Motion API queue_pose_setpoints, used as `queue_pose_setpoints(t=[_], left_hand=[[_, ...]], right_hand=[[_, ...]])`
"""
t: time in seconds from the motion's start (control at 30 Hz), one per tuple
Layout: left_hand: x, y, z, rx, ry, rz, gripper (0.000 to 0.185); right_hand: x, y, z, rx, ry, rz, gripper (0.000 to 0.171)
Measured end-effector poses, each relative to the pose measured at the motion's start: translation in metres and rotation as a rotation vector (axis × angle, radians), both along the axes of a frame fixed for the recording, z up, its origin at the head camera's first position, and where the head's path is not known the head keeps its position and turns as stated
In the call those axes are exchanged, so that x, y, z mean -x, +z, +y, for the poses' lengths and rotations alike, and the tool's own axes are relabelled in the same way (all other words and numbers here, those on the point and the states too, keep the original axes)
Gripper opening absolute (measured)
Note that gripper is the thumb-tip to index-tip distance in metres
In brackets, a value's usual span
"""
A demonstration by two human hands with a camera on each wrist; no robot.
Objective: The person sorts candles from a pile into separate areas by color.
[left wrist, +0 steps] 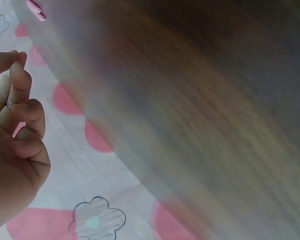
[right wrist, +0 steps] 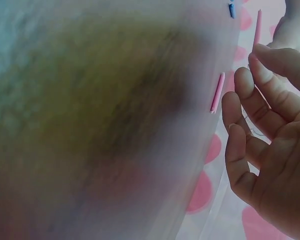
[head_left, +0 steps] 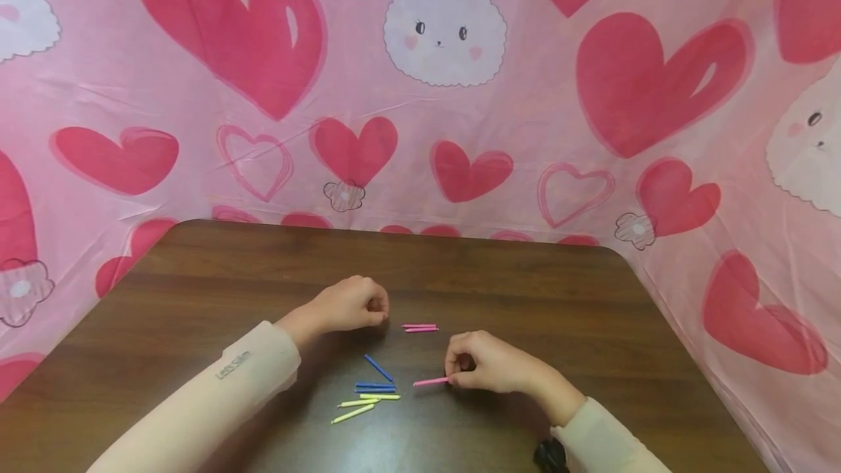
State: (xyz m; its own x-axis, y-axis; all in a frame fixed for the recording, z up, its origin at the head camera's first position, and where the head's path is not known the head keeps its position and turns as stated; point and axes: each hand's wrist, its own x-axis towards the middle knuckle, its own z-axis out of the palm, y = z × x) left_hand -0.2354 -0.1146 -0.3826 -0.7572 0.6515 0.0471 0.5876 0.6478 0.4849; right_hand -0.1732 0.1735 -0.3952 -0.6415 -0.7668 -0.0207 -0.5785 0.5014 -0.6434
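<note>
My right hand (head_left: 486, 362) pinches a pink candle (head_left: 431, 382) between thumb and index finger. The candle points left over the table, and its upper length (right wrist: 258, 27) shows above the fingertips in the right wrist view. Beyond it, two pink candles (head_left: 420, 328) lie side by side. Just left of that pair is my left hand (head_left: 353, 303), its fingers loosely bent and nothing seen in them. In the left wrist view its thumb and index fingertips meet. Several blue candles (head_left: 376, 387) lie nearer, one slanted apart, with several yellow candles (head_left: 355, 412) just in front.
The candles lie on a dark brown wooden table (head_left: 276, 261). A pink cloth (head_left: 368, 101) with hearts and rabbits hangs behind and at both sides. A small black object (head_left: 550, 454) shows by the right sleeve at the near edge of view.
</note>
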Motion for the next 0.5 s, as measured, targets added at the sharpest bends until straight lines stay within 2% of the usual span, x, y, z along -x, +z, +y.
queue_pose_setpoints(t=[0.5], left_hand=[[-0.012,0.006,-0.023,-0.020,0.016,0.017,0.004]], right_hand=[[0.009,-0.002,0.002,0.004,-0.045,-0.041,0.008]])
